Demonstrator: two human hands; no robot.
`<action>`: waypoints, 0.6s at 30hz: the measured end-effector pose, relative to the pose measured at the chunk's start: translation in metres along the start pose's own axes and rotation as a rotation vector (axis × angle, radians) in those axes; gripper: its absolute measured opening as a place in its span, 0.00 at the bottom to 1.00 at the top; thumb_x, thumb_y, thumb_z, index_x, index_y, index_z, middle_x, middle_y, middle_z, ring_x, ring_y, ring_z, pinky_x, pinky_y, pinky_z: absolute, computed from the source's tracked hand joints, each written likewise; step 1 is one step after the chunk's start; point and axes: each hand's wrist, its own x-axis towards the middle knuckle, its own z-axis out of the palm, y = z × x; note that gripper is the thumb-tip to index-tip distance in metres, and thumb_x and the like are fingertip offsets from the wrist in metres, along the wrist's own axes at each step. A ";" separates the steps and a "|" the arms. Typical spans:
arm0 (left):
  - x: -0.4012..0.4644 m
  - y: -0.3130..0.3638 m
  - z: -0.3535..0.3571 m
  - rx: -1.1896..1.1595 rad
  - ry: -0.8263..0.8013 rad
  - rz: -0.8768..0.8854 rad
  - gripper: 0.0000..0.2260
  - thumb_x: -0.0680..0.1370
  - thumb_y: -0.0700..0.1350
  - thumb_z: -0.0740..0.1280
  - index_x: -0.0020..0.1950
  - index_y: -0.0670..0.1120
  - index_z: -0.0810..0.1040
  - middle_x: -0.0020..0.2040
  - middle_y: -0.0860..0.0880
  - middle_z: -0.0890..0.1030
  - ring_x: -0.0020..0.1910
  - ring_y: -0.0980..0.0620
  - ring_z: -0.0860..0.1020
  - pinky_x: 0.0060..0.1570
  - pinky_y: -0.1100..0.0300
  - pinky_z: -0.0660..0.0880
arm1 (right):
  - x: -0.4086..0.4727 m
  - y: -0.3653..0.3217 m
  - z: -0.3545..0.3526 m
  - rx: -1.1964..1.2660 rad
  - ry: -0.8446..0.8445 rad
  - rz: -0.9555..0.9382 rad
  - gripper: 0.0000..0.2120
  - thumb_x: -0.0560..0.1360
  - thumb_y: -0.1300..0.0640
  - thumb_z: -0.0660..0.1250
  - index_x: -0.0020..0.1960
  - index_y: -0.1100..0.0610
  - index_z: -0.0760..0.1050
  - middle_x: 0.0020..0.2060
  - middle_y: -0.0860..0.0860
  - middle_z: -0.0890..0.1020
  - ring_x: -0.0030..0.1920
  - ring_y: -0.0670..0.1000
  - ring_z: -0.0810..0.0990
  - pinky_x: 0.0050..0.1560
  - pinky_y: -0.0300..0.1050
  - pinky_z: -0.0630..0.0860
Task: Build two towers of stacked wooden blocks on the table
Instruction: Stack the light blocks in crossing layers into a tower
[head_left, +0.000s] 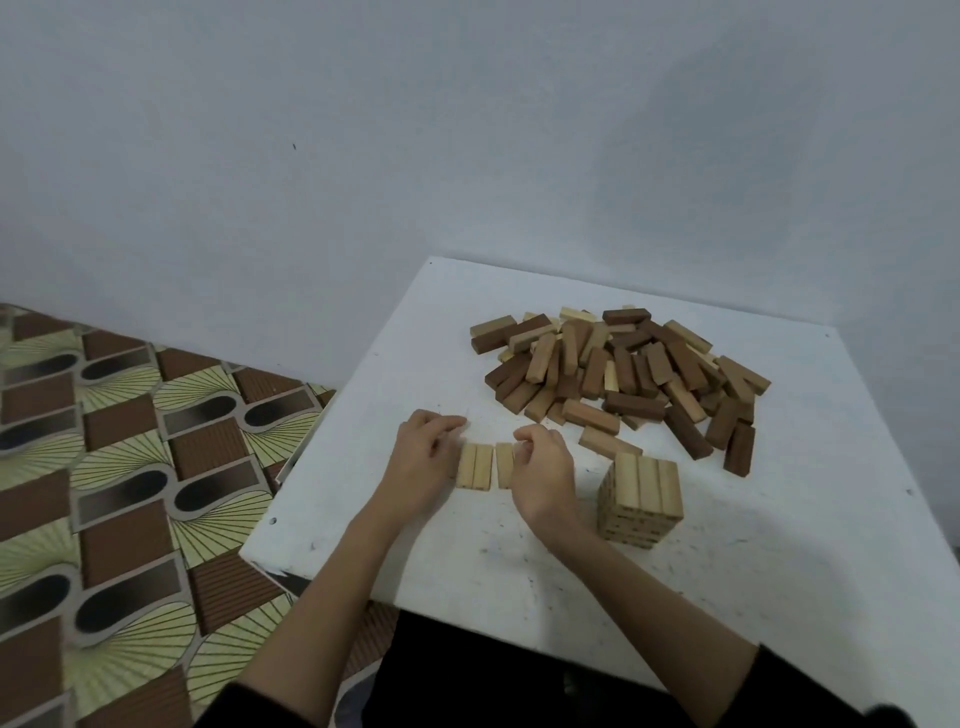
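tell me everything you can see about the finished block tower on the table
The tower is a short square stack of pale wooden blocks, three side by side per layer, layers crossing. It stands upright on the white table, near the front, just this side of the loose block pile. Neither hand touches it.

No readable text, labels, brands, numbers or signs anywhere; dark specks on tower (640, 501) block ends illegible.

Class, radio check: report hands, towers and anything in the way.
Left hand and right hand flank three pale blocks laid flat: second tower's base. First tower stands right of them. Loose block pile behind, nothing blocking.
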 end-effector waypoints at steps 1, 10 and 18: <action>0.000 -0.003 -0.002 0.036 -0.007 0.048 0.14 0.78 0.34 0.62 0.61 0.43 0.78 0.57 0.47 0.73 0.56 0.50 0.69 0.50 0.76 0.64 | 0.001 0.001 -0.001 0.030 -0.023 0.016 0.14 0.79 0.67 0.55 0.62 0.62 0.71 0.55 0.56 0.73 0.48 0.47 0.69 0.39 0.27 0.67; 0.004 -0.009 -0.006 0.047 -0.152 0.139 0.26 0.70 0.27 0.66 0.66 0.45 0.73 0.60 0.51 0.72 0.59 0.51 0.67 0.55 0.64 0.66 | 0.006 0.004 0.007 0.287 -0.070 0.144 0.09 0.79 0.66 0.55 0.47 0.62 0.73 0.37 0.54 0.70 0.36 0.50 0.67 0.36 0.41 0.66; -0.001 -0.004 -0.006 -0.038 -0.297 0.269 0.34 0.66 0.31 0.74 0.70 0.43 0.67 0.57 0.57 0.73 0.55 0.77 0.66 0.54 0.79 0.62 | 0.015 0.011 0.007 -0.036 -0.145 -0.248 0.21 0.74 0.73 0.56 0.60 0.58 0.75 0.51 0.53 0.77 0.48 0.48 0.75 0.45 0.30 0.70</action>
